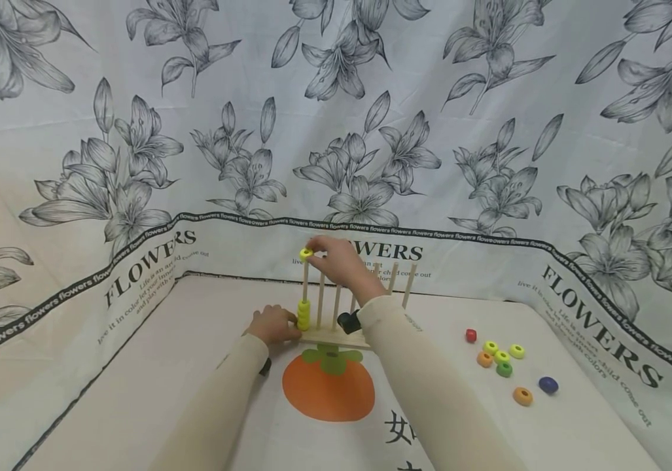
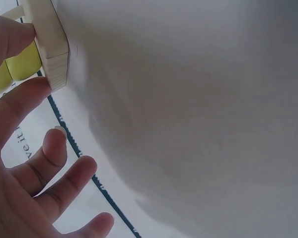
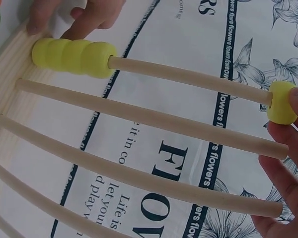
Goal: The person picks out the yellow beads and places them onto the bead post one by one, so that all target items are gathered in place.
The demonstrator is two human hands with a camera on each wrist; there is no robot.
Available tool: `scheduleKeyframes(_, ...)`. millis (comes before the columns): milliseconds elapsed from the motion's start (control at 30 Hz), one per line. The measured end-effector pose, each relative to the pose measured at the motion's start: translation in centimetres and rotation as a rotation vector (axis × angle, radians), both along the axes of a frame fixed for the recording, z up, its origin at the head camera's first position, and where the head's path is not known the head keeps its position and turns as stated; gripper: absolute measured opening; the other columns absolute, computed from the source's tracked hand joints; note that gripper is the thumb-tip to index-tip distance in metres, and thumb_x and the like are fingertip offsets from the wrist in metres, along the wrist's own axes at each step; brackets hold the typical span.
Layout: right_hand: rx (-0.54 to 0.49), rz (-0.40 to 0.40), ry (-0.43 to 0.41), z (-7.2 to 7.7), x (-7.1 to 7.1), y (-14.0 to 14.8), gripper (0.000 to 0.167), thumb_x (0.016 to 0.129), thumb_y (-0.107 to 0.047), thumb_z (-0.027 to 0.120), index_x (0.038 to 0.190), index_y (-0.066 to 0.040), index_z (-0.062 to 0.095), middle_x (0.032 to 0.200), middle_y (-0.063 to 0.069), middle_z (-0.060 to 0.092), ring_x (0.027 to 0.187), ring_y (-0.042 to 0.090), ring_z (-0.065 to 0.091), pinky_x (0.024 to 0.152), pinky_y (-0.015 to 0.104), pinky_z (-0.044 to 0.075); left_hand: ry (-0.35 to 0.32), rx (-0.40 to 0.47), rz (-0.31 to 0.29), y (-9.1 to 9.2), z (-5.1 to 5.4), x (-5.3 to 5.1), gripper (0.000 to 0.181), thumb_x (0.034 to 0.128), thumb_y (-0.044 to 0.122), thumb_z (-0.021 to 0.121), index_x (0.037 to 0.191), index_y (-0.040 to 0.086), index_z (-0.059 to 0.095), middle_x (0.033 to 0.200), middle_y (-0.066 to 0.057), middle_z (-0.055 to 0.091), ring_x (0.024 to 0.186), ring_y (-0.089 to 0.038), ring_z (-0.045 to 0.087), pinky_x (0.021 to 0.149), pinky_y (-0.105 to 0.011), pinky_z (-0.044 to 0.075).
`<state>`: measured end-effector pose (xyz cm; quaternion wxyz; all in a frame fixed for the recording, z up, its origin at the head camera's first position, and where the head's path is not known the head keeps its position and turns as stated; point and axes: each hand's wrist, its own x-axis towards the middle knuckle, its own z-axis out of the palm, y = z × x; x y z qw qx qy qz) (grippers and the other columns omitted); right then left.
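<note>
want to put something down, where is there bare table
Most room: left on the table, between the left sleeve and left cloth wall. A smaller bare patch: between the right sleeve and the loose beads. Crowded: around the wooden rack, with left hand and right hand there, and among those beads.

We see white cloth walls (image 1: 288, 150) behind a pale table (image 1: 135, 366) and on both sides of it. Big gray flowers (image 1: 338, 69) are drawn all over the cloth. Lower down, we find a thin black stripe (image 1: 465, 235) with tiny "flowers" words, and big black letters (image 1: 601, 327) under it. The table top shows us a round orange fruit picture (image 1: 328, 396) and black writing (image 1: 397, 428). Our light looks soft.
</note>
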<state>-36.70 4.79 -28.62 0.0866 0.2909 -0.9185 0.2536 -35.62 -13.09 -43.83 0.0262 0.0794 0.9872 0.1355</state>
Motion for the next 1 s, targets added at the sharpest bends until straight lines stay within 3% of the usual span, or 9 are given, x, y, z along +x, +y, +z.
scheduleKeyframes(567,0.029,-0.009,0.022,-0.43,0.19,0.53,0.035,0.097,-0.032,0.057,0.129,-0.017,0.059,0.128,0.003,0.064,0.114,0.026,0.06,0.097,0.044,0.049,-0.016,0.024,0.008,-0.06,-0.08,-0.19,0.045,0.0787,0.042,0.068,0.117,0.019,0.071,0.114,-0.007,0.064,0.11,-0.03,0.054,0.101,-0.059,0.038)
scheduleKeyframes(1000,0.097,-0.023,0.043,-0.27,0.4,0.64,0.029,0.097,-0.031,0.058,0.123,-0.018,0.063,0.126,0.002,0.065,0.111,0.023,0.062,0.095,0.04,0.05,-0.007,0.003,0.005,-0.05,-0.11,-0.15,0.044,0.0787,0.041,0.068,0.116,0.019,0.071,0.116,-0.007,0.065,0.109,-0.03,0.056,0.097,-0.059,0.04)
